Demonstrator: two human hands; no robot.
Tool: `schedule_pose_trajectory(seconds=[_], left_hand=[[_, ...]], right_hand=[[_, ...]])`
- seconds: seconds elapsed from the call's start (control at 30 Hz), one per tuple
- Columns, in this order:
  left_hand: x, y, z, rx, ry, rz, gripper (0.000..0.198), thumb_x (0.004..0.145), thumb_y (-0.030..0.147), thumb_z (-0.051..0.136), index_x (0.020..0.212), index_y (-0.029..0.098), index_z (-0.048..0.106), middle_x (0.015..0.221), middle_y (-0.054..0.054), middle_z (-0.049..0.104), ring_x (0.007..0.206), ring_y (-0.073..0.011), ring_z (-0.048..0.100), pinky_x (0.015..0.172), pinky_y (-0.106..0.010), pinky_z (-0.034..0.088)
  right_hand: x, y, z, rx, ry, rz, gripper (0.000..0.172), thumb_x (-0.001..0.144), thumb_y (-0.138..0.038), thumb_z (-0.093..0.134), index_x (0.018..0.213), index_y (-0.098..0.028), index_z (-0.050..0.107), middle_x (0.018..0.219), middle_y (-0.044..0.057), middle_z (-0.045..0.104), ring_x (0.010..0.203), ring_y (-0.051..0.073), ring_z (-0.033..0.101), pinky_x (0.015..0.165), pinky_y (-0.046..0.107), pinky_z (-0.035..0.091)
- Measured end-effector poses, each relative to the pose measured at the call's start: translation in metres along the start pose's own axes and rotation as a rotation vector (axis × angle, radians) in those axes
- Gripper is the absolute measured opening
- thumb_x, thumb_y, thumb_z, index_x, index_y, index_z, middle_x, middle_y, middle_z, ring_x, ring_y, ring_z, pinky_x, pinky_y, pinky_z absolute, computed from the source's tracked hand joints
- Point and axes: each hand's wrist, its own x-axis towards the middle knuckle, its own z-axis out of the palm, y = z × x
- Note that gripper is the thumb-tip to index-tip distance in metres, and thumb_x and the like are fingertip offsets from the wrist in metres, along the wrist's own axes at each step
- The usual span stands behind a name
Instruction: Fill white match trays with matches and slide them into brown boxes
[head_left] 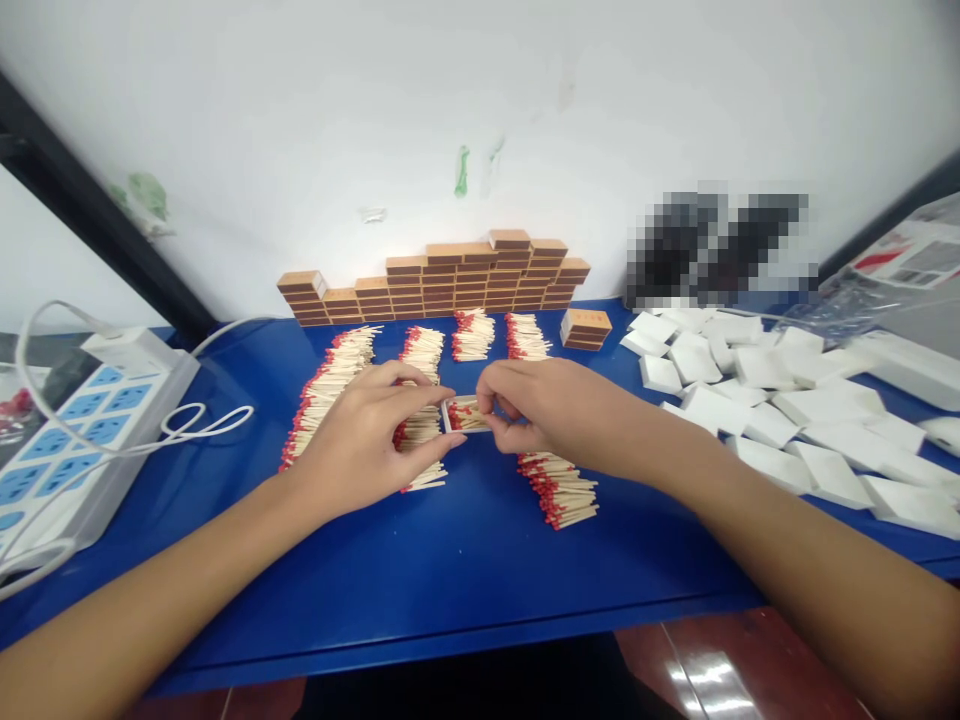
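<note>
A small white matchbox tray with red-tipped matches lying in it sits between my hands. The thumb and forefinger of my left hand grip the tray's left end. Over its right end, my right hand has its fingers curled and pinched together; what they hold is hidden. Beside the left hand lie a long row of matches and a second row, partly covered by that hand. Another row of matches runs beneath the right hand, and a small heap of matches lies beyond the tray.
Filled-looking brown matchboxes form a stepped stack against the wall, with a few more matchboxes standing apart. Many white empty-looking trays pile up at the right. A power strip with a looped white cable occupies the left of the blue table.
</note>
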Motion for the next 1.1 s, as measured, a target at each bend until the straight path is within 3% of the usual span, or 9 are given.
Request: schedule_pose_trajectory(seconds=[0.27, 0.53, 0.97, 1.1], left_hand=[[0.000, 0.002, 0.000, -0.016, -0.008, 0.010, 0.034, 0.092, 0.040, 0.076, 0.119, 0.020, 0.074, 0.108, -0.009, 0.075, 0.107, -0.0257, 0.070, 0.093, -0.042, 0.057], [0.000, 0.002, 0.001, -0.008, 0.003, 0.013, 0.036, 0.091, 0.040, 0.077, 0.118, 0.017, 0.075, 0.107, -0.010, 0.074, 0.107, -0.0258, 0.070, 0.093, -0.042, 0.057], [-0.001, 0.001, 0.000, -0.024, 0.028, -0.016, 0.037, 0.091, 0.041, 0.078, 0.120, 0.018, 0.075, 0.111, -0.009, 0.072, 0.106, -0.0235, 0.070, 0.095, -0.039, 0.056], [-0.001, 0.001, -0.001, -0.012, 0.040, -0.033, 0.036, 0.090, 0.040, 0.078, 0.119, 0.019, 0.076, 0.112, -0.009, 0.071, 0.103, -0.0235, 0.070, 0.095, -0.040, 0.055]], right_hand=[[0.004, -0.006, 0.006, -0.143, 0.034, 0.015, 0.004, 0.091, -0.014, 0.059, 0.092, -0.018, 0.059, 0.087, 0.002, 0.068, 0.069, 0.014, 0.053, 0.062, 0.028, 0.030], [0.001, 0.009, 0.011, -0.146, 0.112, -0.113, 0.016, 0.104, -0.029, 0.055, 0.099, -0.017, 0.064, 0.093, 0.004, 0.070, 0.068, 0.013, 0.054, 0.064, 0.029, 0.033], [0.002, 0.008, 0.014, -0.022, 0.171, -0.086, 0.017, 0.103, -0.031, 0.057, 0.093, -0.019, 0.063, 0.083, 0.001, 0.064, 0.067, 0.013, 0.052, 0.064, 0.028, 0.033], [-0.001, 0.014, 0.004, -0.023, 0.227, -0.105, 0.015, 0.101, -0.026, 0.056, 0.090, -0.019, 0.062, 0.081, 0.001, 0.063, 0.069, 0.013, 0.052, 0.065, 0.028, 0.033]])
